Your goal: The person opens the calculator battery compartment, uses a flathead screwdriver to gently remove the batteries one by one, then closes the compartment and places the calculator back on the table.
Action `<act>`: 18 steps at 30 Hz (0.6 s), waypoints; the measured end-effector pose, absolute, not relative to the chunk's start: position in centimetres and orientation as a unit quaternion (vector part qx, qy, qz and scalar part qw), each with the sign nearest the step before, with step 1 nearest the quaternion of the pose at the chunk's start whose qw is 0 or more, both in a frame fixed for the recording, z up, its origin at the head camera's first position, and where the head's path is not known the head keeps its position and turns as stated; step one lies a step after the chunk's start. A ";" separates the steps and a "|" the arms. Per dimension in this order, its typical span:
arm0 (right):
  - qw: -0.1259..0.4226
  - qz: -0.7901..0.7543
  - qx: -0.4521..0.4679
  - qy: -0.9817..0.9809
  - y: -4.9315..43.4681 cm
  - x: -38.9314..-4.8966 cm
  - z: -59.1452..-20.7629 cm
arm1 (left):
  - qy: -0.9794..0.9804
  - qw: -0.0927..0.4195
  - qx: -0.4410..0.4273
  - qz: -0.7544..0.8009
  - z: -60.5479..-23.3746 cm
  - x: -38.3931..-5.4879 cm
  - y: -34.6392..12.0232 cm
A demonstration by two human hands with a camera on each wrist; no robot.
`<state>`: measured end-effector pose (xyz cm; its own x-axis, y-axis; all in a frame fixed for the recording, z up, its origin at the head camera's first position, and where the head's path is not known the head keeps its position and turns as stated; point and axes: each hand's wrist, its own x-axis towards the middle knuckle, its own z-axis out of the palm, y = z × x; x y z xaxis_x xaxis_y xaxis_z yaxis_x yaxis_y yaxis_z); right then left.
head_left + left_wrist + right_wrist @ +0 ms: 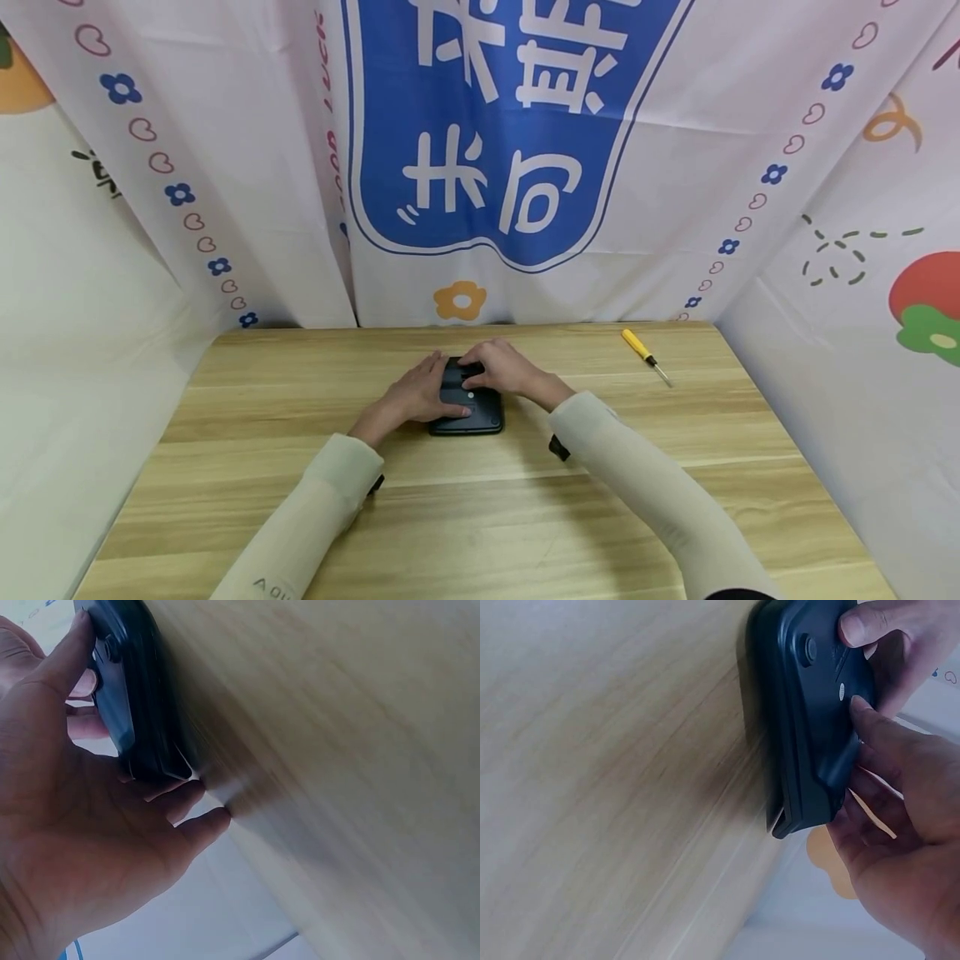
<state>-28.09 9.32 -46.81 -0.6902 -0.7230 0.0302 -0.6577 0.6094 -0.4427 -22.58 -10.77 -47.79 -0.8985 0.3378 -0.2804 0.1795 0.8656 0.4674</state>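
Observation:
A black calculator-like device (472, 419) lies on the table with its back up. Its back has round feet and a small pale oval sticker, plainest in the right wrist view (810, 727). My left hand (415, 394) holds the device along its left side, thumb on the back and the other fingers by the side and far end. With its thumb and fingers, my right hand (507, 369) grips the far part of the device from the right. The fingers hide some of that far part. In the left wrist view, two left fingertips (214, 817) reach the tabletop.
A yellow-handled screwdriver (637, 344) lies at the back right of the wooden table (480, 525). Printed cloth (285, 250) hangs behind the table's far edge and along both sides.

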 end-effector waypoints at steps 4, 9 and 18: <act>0.083 -0.211 -0.375 0.899 9.2 -28.2 -46.5 | 0.950 0.186 0.128 0.214 -47.7 -22.7 -10.6; 0.089 -0.198 -0.363 0.906 9.0 -28.4 -46.0 | 0.950 0.194 0.124 0.212 -47.5 -22.7 -10.4; 0.097 -0.181 -0.368 0.907 8.5 -28.7 -45.3 | 0.949 0.194 0.131 0.211 -47.4 -22.8 -10.4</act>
<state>-28.71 8.50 -45.29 -0.7103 -0.7026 -0.0428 -0.6321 0.6634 -0.4005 -22.77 -10.40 -47.44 -0.8904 0.3306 -0.3128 0.1668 0.8765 0.4517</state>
